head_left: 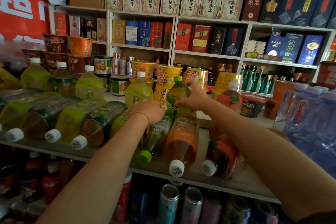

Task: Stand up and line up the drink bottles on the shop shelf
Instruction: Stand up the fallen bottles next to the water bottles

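shelf point(209, 178): long grey board running left to right, carrying both the lying and the standing bottles; more bottles and cans showing on the level below.
lying row point(72, 120): roughly eight bottles lying down, long axes running near-far, caps pointing at the near edge; most of the task looking undone.
standing row point(89, 85): about four green and brown bottles standing at the far left, plus a pale green one point(139, 91) just left of the hands and a red one point(230, 97) to the right.
water pack point(309, 120): wrapped bottles sitting at the right end, well clear of the hands.
noodle cups point(169, 76): yellow tubs standing right behind the target, limiting any push further back.
green tea bottle point(179, 96): task item, upright or nearly so, long axis vertical, green cap on top, sitting between both hands at the far side of the shelf.
right hand point(195, 99): fingers curling round the bottle's right flank, index pointing up beside the neck; the nearer hand to it.
left hand point(150, 112): fingers bending down at the bottle's left base, over a lying green-cap bottle point(154, 138); cannot tell if it is gripping either.
next move (judgement): seating the bottle in the gap between pale green and red, then taking the lying orange bottle point(182, 142) directly nearer.
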`<state>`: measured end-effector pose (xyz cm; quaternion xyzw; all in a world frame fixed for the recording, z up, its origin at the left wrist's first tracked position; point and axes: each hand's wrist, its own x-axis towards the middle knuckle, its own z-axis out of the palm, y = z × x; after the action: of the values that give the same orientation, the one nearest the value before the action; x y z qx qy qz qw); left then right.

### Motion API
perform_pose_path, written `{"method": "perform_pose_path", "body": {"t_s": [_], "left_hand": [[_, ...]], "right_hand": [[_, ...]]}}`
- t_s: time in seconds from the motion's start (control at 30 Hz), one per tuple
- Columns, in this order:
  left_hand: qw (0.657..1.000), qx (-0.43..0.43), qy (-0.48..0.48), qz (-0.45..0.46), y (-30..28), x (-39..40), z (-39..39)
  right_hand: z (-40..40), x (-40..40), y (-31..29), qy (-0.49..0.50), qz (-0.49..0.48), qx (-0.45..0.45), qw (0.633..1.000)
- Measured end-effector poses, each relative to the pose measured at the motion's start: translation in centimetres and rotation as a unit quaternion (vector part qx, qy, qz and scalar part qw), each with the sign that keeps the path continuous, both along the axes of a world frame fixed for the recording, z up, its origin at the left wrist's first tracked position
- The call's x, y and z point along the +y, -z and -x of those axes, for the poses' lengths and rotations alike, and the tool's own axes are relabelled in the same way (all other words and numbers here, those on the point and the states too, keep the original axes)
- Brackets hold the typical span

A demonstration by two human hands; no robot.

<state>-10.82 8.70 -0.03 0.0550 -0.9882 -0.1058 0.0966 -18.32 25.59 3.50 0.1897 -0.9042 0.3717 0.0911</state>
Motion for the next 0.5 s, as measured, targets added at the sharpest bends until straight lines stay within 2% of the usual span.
{"method": "perform_pose_path", "body": {"t_s": [0.13, 0.2, 0.3, 0.4, 0.43, 0.5], "left_hand": [[1.000, 0.012, -0.002, 0.000, 0.0, 0.0, 0.0], [0.999, 0.033, -0.004, -0.013, 0.1, -0.1, -0.1], [0.994, 0.100, 0.001, -0.054, 0.2, -0.3, -0.6], [0.983, 0.169, 0.012, -0.075, 0.3, -0.2, -1.5], [0.981, 0.174, 0.021, -0.082, 0.4, -0.1, -2.0], [0.982, 0.152, 0.053, -0.094, 1.0, 0.6, -3.3]], "right_hand": [[-0.6, 1.1, -0.2, 0.031, -0.040, -0.085, 0.995], [-1.2, 1.6, -0.3, 0.040, -0.080, -0.084, 0.992], [-2.5, 1.6, 0.4, 0.074, -0.171, 0.009, 0.983], [-4.9, 1.8, 0.7, 0.077, -0.213, 0.152, 0.962], [-6.1, 2.1, 0.5, 0.051, -0.206, 0.187, 0.959], [-9.0, 3.0, 0.2, -0.052, -0.191, 0.195, 0.961]]}}
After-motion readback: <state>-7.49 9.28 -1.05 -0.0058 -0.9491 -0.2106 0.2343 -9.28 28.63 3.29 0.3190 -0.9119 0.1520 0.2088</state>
